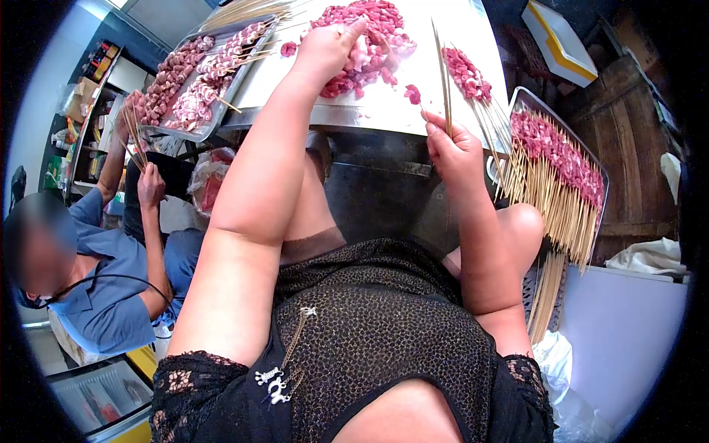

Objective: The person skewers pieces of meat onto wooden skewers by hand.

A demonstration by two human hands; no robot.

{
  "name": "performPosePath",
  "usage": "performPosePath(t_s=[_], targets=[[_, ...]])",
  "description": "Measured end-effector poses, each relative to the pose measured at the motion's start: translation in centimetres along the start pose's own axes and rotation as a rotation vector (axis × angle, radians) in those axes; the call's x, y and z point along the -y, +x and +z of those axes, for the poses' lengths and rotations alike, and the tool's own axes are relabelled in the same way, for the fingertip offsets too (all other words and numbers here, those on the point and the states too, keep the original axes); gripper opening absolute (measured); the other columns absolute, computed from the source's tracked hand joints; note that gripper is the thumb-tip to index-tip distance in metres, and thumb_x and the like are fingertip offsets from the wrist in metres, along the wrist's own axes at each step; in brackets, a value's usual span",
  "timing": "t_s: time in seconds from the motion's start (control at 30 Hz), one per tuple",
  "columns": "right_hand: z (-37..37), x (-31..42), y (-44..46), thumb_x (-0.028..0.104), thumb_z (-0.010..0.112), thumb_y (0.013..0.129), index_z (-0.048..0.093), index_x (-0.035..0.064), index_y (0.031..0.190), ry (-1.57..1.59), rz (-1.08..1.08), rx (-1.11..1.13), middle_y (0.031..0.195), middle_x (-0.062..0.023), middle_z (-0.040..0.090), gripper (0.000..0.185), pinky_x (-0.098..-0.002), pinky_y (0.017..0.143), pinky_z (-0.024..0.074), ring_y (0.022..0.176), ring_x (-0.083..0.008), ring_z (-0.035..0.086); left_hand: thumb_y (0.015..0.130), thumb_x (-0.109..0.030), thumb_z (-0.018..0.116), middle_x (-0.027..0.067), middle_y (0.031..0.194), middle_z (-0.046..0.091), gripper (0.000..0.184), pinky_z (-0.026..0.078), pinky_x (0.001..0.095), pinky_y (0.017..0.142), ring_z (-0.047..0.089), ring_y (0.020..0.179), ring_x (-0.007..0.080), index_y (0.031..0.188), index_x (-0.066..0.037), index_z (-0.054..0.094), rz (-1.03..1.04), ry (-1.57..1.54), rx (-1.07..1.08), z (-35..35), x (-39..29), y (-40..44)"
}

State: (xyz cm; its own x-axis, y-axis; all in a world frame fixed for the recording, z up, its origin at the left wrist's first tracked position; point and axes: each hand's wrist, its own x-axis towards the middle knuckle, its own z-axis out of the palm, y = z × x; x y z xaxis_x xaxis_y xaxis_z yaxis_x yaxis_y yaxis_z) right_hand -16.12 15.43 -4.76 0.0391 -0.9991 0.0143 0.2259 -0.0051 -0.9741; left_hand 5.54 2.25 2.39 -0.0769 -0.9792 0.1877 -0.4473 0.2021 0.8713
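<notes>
My left hand [334, 46] is at the left side of a heap of cut raw meat [377, 40] on the metal table [288, 96], its fingers pinched together; what they hold, if anything, is hidden. My right hand [456, 148] grips several thin wooden skewers [444, 81] near the table's front edge. One skewer slants left and carries a piece of meat [413, 94] at its tip. Right of the skewers lies a small row of threaded meat [467, 74].
At the left, a tray [244, 81] holds skewered meat; a person in blue [111, 258] beside it holds skewers [135, 136]. Another tray [607, 199] full of meat skewers stands at the right, above bare sticks [546, 295]. A white foam box [557, 44] is at the upper right.
</notes>
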Motion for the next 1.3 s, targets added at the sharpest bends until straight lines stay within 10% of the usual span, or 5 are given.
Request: performPosePath(t_s=[0.1,0.2,0.6,0.83,1.3], targets=[[-0.1,0.3,-0.1,0.009,0.056,0.088,0.062,0.0014,0.110,0.022,0.004,-0.007,0.063,0.0064,0.048,0.024,-0.0171,0.049,0.0328,0.054,-0.0019,0.040,0.085,-0.041,0.057,0.0111,0.070,0.064,0.034,0.047,0.0375,0.067,0.062,0.071,0.0283,0.079,-0.009,0.067,-0.050,0.476,-0.011,-0.2,-0.2,0.0],[-0.4,0.3,-0.1,0.009,0.056,0.088,0.061,0.0008,0.110,0.046,-0.001,-0.004,0.063,0.0063,0.048,0.024,-0.0171,0.049,0.0327,0.054,-0.0019,0.040,0.086,-0.041,0.056,0.0074,0.075,0.066,0.034,0.049,0.0323,0.066,0.063,0.066,0.0175,0.098,-0.010,0.065,0.282,0.756,-0.287,-0.6,0.0,-0.3],[-0.5,0.7,-0.3,0.010,0.055,0.088,0.062,0.0014,0.110,0.023,-0.011,-0.011,0.062,0.0062,0.048,0.024,-0.0168,0.048,0.0309,0.053,-0.0017,0.040,0.076,-0.021,0.066,0.0103,0.083,0.061,0.016,0.047,0.0348,0.075,0.059,0.081,0.0257,0.088,-0.010,0.067,0.340,0.918,0.013,0.1,-0.7,-1.3],[-0.6,0.8,-0.5,0.010,0.056,0.088,0.062,0.0032,0.110,0.020,0.032,0.041,0.062,0.0069,0.047,0.024,-0.0164,0.048,0.0309,0.054,-0.0014,0.040,0.091,-0.015,0.053,0.0132,0.089,0.066,0.018,0.053,0.0262,0.069,0.064,0.077,0.0167,0.094,0.001,0.062,-0.078,-0.495,-0.021,0.1,-1.6,-1.3],[-0.3,-0.7,0.1,0.011,0.057,0.087,0.064,0.0060,0.109,-0.118,-0.055,-0.009,0.060,0.0070,0.048,0.023,-0.0174,0.047,0.0311,0.052,-0.0013,0.040,0.093,-0.011,0.045,0.0216,0.102,0.062,0.024,0.056,0.0319,0.075,0.064,0.089,0.0258,0.111,0.004,0.051,-0.166,-0.762,0.138,1.5,-3.0,-2.0]])
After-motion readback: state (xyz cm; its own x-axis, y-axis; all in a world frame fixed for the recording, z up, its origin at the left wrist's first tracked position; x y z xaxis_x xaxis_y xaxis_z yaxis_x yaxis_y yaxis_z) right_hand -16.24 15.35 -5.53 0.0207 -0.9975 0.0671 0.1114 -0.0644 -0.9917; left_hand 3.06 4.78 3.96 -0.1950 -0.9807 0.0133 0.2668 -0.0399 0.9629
